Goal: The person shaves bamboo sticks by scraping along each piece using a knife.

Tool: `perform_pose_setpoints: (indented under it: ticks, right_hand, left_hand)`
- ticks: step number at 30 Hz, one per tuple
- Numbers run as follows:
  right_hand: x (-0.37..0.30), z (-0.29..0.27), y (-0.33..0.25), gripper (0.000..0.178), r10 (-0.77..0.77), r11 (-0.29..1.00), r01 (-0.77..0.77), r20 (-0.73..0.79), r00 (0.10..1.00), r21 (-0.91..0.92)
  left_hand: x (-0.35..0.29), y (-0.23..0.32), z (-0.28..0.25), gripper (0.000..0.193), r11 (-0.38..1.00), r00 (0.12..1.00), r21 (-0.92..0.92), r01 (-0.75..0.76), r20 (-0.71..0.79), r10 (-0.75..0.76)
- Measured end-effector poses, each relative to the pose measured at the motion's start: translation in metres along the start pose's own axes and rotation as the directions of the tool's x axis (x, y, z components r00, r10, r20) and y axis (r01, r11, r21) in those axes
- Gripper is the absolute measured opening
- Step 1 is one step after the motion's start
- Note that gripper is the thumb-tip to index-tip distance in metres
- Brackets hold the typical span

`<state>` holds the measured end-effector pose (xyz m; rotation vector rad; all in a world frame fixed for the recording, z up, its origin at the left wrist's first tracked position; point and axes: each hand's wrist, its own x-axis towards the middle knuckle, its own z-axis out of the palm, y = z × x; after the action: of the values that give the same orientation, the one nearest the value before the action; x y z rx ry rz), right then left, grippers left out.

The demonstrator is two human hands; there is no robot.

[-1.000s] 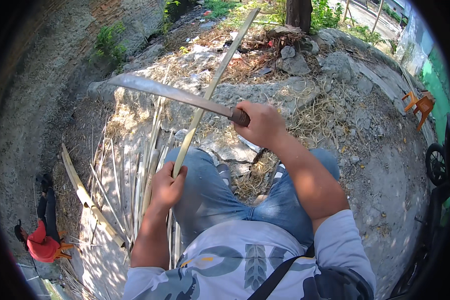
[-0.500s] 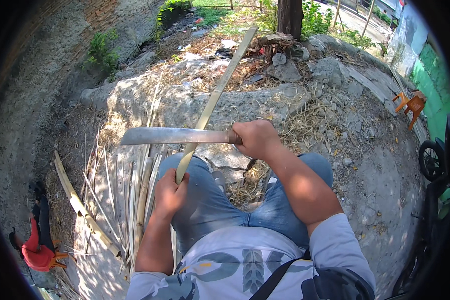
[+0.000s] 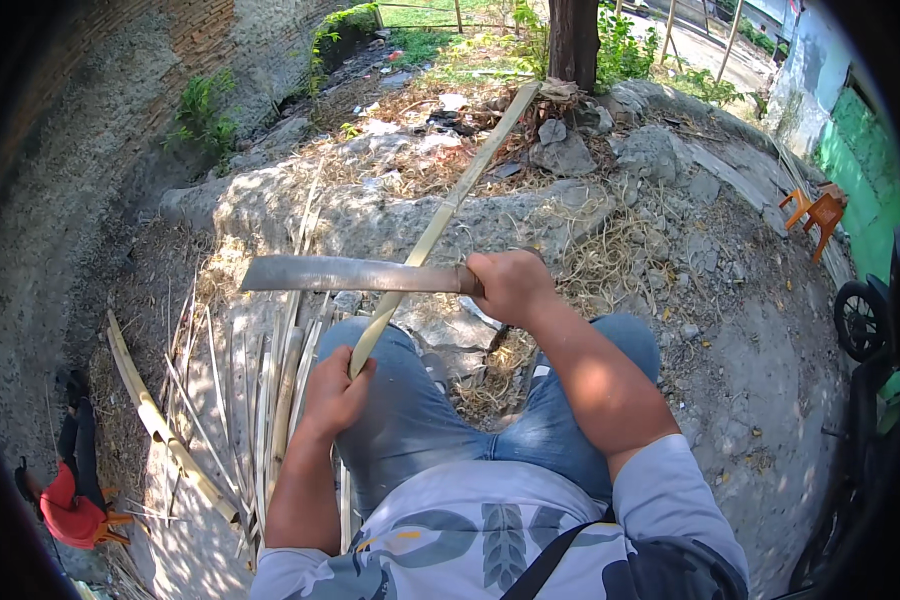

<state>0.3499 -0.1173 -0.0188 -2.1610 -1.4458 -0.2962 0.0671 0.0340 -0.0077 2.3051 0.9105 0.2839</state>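
Observation:
My left hand (image 3: 338,392) is closed round the near end of a long pale bamboo strip (image 3: 440,218), just above my left knee. The strip slants away and to the right, its far end raised near the tree. In my right hand (image 3: 513,287) is the handle of a machete (image 3: 335,273). Its broad grey blade points left, nearly level, and crosses over the strip a little beyond my left hand. Whether the edge touches the strip I cannot tell.
Many split bamboo strips (image 3: 270,400) lie on the ground to my left, beside a wider bamboo piece (image 3: 160,425). A person in red (image 3: 70,510) sits at far left. Ahead are a concrete ledge, shavings (image 3: 600,255) and a tree trunk (image 3: 573,45). An orange chair (image 3: 820,215) and motorbike (image 3: 862,318) stand right.
The bamboo strip's far end has swung right and slightly lower. The machete blade has turned a little, still crossing the strip, and both hands keep their hold.

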Motion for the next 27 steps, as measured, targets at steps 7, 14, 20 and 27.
perform_pose_setpoints:
  ticks: [7,14,20,27]
  right_hand:
    - [0.008,-0.007,0.031,0.015,-0.143,0.989,0.136,-0.148,0.979,-0.059]
    - [0.013,-0.011,0.071,0.023,0.462,0.874,-0.391,-0.244,0.853,0.289]
    - [0.008,-0.021,0.024,0.021,-0.041,0.998,0.053,-0.214,0.976,0.047]
    - [0.004,-0.025,0.045,0.02,-0.183,0.983,0.178,-0.146,0.972,-0.046]
  left_hand:
    - [-0.015,-0.015,-0.006,0.025,0.978,0.998,-0.208,0.003,0.056,0.009]
    - [-0.048,-0.042,-0.011,0.015,0.936,1.0,-0.351,-0.002,-0.012,-0.003]
    - [-0.053,-0.014,0.001,0.016,0.952,0.998,-0.304,0.038,0.067,-0.019]
    - [-0.082,-0.037,-0.014,0.017,0.987,0.992,-0.127,0.094,0.094,-0.083]
